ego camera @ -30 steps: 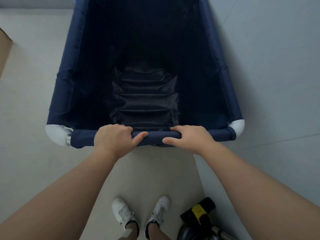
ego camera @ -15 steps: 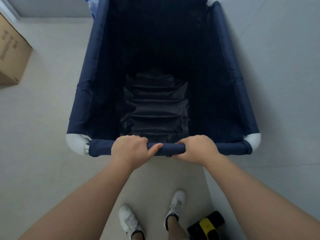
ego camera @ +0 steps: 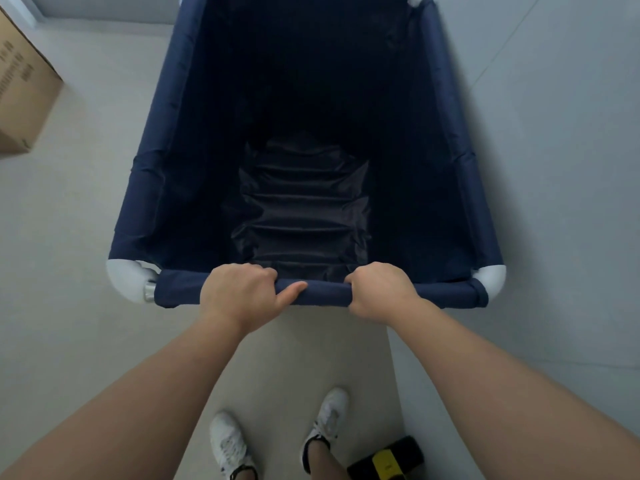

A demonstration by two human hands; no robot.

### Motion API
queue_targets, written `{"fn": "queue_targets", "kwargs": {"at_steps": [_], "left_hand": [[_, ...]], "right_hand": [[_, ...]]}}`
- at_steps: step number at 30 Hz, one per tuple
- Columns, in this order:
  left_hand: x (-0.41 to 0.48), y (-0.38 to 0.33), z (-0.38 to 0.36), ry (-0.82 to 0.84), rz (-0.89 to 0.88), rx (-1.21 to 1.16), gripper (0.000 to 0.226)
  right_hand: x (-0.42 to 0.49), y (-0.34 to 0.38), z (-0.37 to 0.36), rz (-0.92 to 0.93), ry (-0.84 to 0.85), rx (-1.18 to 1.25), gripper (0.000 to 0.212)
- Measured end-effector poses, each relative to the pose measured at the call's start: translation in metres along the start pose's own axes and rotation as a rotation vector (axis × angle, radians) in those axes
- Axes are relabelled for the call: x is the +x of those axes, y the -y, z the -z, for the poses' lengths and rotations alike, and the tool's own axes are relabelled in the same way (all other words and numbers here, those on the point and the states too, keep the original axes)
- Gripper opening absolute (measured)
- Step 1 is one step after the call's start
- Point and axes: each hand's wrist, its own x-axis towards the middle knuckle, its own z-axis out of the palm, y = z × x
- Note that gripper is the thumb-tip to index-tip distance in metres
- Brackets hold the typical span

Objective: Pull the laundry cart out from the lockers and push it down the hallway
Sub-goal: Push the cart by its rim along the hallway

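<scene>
A navy-blue fabric laundry cart with white plastic corner joints (ego camera: pixel 173 140) stands directly ahead of the person on the pale floor (ego camera: pixel 69 271), its right side running close along a light grey wall (ego camera: pixel 554 168). Its deep inside is dark, with wrinkled black lining at the bottom (nothing else can be made out in there). The left hand (ego camera: pixel 239 296) has its grip clenched around the near fabric-covered top rail (ego camera: pixel 325 294), fingers curled over the far side and thumb lying along the rail toward the middle. The right hand (ego camera: pixel 379 292) grasps the same rail just beside it, fingers wrapped over the top. Both bare forearms reach out from the lower corners. A brown cardboard box (ego camera: pixel 20 91) sits on the floor well to the left of the cart. Below, two white sneakers (ego camera: pixel 228 445) stand on the floor, near a black and yellow object (ego camera: pixel 386 459) by the wall.
</scene>
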Motion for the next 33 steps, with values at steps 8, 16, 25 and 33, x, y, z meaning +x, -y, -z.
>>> {"fn": "queue_targets", "kwargs": {"at_steps": [8,16,25,33], "left_hand": [[0.008,-0.055,-0.004,0.035,0.024,-0.051,0.072],[0.016,-0.064,-0.004,0.050,0.053,-0.047,0.075],[0.019,-0.082,-0.007,0.062,0.038,-0.041,0.075],[0.021,-0.082,-0.007,0.089,0.030,-0.038,0.072]], "right_hand": [[-0.014,-0.048,0.000,0.002,-0.006,-0.071,0.020],[-0.012,-0.060,0.001,0.015,0.013,-0.083,0.016],[-0.017,-0.077,-0.001,0.020,0.007,-0.074,0.015],[-0.018,-0.076,-0.002,-0.012,0.011,-0.030,0.016]]}}
